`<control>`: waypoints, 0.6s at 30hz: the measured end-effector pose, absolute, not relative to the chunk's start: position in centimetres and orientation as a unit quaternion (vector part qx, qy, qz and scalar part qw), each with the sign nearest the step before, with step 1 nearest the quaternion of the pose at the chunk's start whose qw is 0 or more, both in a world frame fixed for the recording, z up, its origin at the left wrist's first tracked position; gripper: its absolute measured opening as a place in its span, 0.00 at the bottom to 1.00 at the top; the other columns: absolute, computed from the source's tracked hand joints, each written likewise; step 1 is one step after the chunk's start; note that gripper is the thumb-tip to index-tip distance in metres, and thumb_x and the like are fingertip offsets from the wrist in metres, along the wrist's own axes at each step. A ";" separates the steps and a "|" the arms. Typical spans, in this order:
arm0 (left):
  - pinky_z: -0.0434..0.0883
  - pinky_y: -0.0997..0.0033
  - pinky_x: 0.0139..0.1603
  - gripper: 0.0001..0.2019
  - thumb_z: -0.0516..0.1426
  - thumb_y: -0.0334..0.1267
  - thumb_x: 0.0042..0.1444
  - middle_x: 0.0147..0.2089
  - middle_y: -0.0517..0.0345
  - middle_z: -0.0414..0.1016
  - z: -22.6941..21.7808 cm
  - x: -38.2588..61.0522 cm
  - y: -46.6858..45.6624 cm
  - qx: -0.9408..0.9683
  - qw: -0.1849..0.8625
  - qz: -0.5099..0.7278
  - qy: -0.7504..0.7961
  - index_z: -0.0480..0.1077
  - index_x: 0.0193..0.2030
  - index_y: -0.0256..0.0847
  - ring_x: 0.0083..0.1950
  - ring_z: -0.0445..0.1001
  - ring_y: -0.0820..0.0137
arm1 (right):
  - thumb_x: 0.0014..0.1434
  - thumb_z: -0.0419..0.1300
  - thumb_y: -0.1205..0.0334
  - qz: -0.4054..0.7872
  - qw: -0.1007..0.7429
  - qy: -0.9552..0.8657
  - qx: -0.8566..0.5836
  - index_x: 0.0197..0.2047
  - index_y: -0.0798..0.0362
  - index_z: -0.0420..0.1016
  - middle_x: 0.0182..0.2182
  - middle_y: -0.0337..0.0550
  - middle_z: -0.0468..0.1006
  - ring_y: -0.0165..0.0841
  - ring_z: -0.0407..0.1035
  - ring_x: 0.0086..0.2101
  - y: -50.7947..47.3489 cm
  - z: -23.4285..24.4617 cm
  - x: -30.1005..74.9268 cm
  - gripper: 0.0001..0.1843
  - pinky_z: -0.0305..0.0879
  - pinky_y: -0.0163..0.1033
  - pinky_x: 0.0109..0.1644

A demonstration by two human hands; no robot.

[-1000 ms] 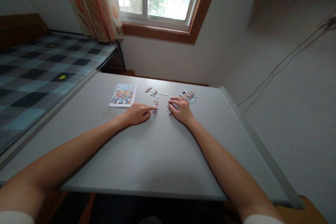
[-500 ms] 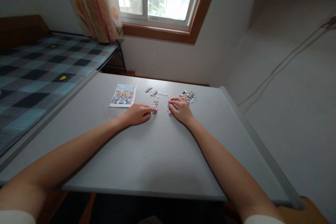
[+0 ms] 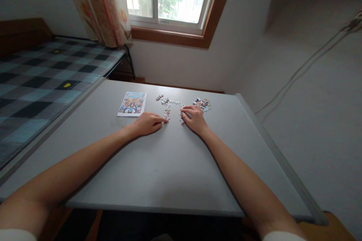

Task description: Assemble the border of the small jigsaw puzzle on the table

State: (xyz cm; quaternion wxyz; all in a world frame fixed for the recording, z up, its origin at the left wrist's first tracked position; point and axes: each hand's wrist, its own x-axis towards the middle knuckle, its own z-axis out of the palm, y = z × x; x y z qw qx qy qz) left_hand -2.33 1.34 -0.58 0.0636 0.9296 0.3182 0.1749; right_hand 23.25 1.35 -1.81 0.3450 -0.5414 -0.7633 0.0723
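Note:
Jigsaw puzzle pieces are joined into a frame with a left column (image 3: 166, 111), a thin top row (image 3: 175, 102) and a right column (image 3: 182, 122). My left hand (image 3: 147, 123) rests on the table, its index finger stretched out and touching the bottom end of the left column. The other fingers of that hand are curled under. Over the right column lies my right hand (image 3: 195, 117), fingers reaching left and slightly apart, covering part of the column. I see no loose piece in either hand.
Behind my right hand is a pile of loose puzzle pieces (image 3: 203, 104). A few pieces (image 3: 160, 98) lie beyond the frame's top left corner. A printed picture sheet (image 3: 132, 104) lies left on the grey table (image 3: 158, 173). A bed (image 3: 56, 67) stands beyond the left edge.
The whole view has shifted very slightly. Both hands stay at the same places on the puzzle columns.

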 end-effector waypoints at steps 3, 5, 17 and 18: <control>0.70 0.76 0.36 0.17 0.52 0.33 0.58 0.42 0.58 0.82 -0.6 -2.3 1.3 0.930 0.063 0.179 0.314 0.78 0.49 0.45 0.36 0.79 0.70 | 0.59 0.58 0.62 0.072 0.348 -0.764 -0.539 0.39 0.50 0.82 0.43 0.45 0.80 0.41 0.67 0.48 1.3 -1.8 23.3 0.10 0.58 0.49 0.58; 0.69 0.77 0.36 0.17 0.52 0.34 0.58 0.42 0.58 0.82 -0.6 -2.4 1.3 0.930 0.061 0.182 0.312 0.78 0.49 0.45 0.37 0.79 0.71 | 0.59 0.58 0.62 0.070 0.352 -0.764 -0.536 0.39 0.50 0.82 0.43 0.45 0.80 0.40 0.67 0.48 1.3 -1.8 23.3 0.10 0.59 0.49 0.58; 0.67 0.77 0.31 0.19 0.52 0.32 0.57 0.33 0.57 0.81 -0.9 -2.4 1.3 0.927 0.035 0.212 0.309 0.76 0.52 0.44 0.28 0.76 0.73 | 0.59 0.58 0.62 0.064 0.360 -0.770 -0.522 0.39 0.51 0.82 0.42 0.46 0.80 0.40 0.67 0.47 1.6 -2.1 23.4 0.10 0.60 0.48 0.57; 0.67 0.77 0.31 0.19 0.52 0.32 0.57 0.32 0.57 0.81 -1.0 -2.4 1.3 0.926 0.035 0.215 0.309 0.76 0.52 0.44 0.27 0.75 0.73 | 0.59 0.58 0.63 0.064 0.360 -0.771 -0.522 0.39 0.51 0.82 0.42 0.46 0.80 0.40 0.67 0.47 1.6 -2.2 23.4 0.10 0.60 0.48 0.57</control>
